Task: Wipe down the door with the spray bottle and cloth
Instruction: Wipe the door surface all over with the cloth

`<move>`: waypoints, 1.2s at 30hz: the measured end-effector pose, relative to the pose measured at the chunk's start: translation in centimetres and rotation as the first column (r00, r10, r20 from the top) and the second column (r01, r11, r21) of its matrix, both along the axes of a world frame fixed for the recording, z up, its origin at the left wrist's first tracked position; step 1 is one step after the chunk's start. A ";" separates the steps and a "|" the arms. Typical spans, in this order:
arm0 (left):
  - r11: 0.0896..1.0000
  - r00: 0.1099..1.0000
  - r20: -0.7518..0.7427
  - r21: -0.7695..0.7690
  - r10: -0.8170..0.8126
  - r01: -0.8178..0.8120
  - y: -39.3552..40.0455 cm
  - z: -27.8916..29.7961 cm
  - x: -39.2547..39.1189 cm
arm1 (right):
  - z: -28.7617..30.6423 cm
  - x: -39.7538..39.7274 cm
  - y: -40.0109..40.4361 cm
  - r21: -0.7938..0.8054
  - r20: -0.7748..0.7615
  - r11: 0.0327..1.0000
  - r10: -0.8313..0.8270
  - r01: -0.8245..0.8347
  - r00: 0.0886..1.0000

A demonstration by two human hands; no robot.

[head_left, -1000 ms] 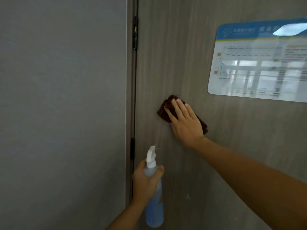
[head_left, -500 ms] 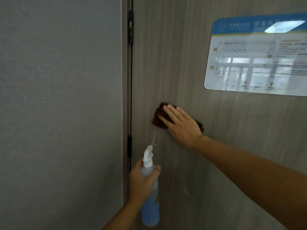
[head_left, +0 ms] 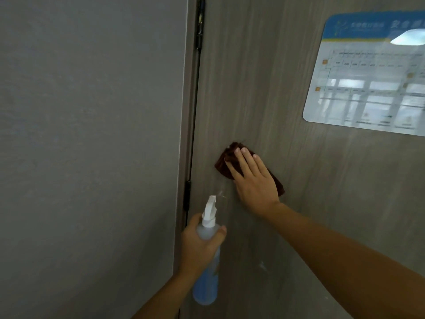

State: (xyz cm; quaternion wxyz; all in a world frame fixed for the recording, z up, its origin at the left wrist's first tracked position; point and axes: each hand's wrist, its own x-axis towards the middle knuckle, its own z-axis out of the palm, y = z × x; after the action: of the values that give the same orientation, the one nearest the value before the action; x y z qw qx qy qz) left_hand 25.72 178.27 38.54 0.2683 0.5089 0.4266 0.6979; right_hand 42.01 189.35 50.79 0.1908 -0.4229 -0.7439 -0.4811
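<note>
The right hand [head_left: 255, 183] lies flat on the dark brown cloth [head_left: 224, 161], fingers straight and close together, pressing it against the grey wood-grain door [head_left: 253, 88], near the hinge edge and below-left of the blue and white sign [head_left: 368, 77]; the left hand [head_left: 199, 245] grips the neck of the spray bottle [head_left: 207, 282], fingers curled round it, white nozzle up, just beside the door's lower hinge [head_left: 187, 194]; a grey wall [head_left: 92, 134] fills the left
</note>
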 end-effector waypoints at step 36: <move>0.999 0.996 -0.070 -0.007 0.051 -0.051 -2.2 -0.2 -3.1 | 0.9 -3.2 0.9 -0.014 0.073 1.000 0.007 -0.006 0.997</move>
State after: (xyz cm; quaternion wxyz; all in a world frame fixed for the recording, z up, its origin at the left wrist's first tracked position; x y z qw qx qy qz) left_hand 22.64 176.02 38.36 0.2376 0.5207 0.4517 0.6844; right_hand 38.81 190.25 51.70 0.1622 -0.4040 -0.7551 -0.4903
